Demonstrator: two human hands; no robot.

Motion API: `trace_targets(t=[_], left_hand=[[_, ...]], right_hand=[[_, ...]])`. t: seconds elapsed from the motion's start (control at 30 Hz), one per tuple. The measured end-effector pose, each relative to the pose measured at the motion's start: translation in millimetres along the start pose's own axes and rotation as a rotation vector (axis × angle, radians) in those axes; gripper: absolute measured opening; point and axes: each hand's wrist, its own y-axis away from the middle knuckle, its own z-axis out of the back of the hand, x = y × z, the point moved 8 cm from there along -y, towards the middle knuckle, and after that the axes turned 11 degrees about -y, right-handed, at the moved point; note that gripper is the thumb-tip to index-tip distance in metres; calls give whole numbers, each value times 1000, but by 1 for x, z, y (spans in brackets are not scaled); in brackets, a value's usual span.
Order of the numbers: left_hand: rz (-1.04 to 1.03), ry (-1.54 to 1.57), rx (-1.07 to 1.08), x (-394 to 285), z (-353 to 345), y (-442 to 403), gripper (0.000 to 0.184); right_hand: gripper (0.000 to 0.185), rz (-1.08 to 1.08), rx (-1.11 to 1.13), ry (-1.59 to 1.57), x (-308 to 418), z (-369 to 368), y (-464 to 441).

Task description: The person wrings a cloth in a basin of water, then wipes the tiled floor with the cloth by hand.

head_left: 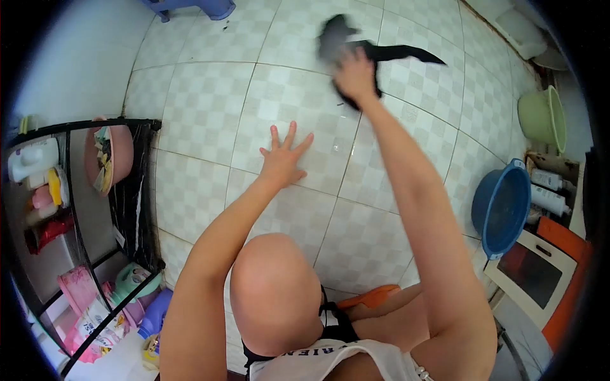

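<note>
My left hand (283, 159) lies palm down on the tiled floor (286, 95), its fingers spread, touching nothing but the tiles. Farther out, with the arm stretched, my right hand (354, 75) presses on a bunched black cloth (368, 54). Motion smears part of the cloth and the fingertips on it. One narrow end of the cloth trails to the right across the tiles. A few small dark bits lie on the floor close by the cloth. My bent knee (273, 292) and an orange slipper (372, 297) are at the bottom.
Along the left stands a black-framed rack (76, 127) with bottles and bags, and a pink basket (121, 155) beside it. On the right are a blue basin (502, 209), a green bucket (543, 117) and a white-and-orange cabinet (534, 273). A purple stool (216, 7) is at the top.
</note>
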Motion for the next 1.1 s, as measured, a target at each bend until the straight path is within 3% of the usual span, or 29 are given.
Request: trace_targets(t=[0.1, 0.2, 0.37, 0.5, 0.57, 0.63, 0.73, 0.8, 0.9, 1.03, 1.1], left_hand=[[14, -51, 17, -1, 2, -1, 94], [3, -87, 44, 3, -11, -7, 93], [11, -9, -29, 4, -11, -4, 92], [-108, -19, -117, 12, -27, 11, 89], [5, 37, -86, 37, -25, 33, 89], [172, 136, -81, 76, -33, 55, 89], [28, 114, -163, 92, -42, 63, 89], [26, 100, -157, 89, -42, 63, 90], [47, 10, -115, 90, -37, 63, 87], [57, 17, -122, 89, -34, 62, 87], [44, 8, -59, 91, -37, 62, 88]], right_hand=[[44, 160, 90, -103, 79, -18, 47], [47, 262, 183, -171, 108, 5, 101], [50, 139, 164, -133, 55, 44, 155], [48, -201, -76, -107, -28, 75, 190], [48, -454, -165, -60, -90, 74, 221], [53, -792, -181, -70, -104, 84, 235], [64, -1154, -165, -120, -82, 74, 238], [78, -1078, -112, -60, -36, 57, 222], [91, -689, 99, -1, 56, 27, 198], [88, -57, 346, -51, 165, -14, 203], [78, 220, 439, -95, 195, -14, 204]])
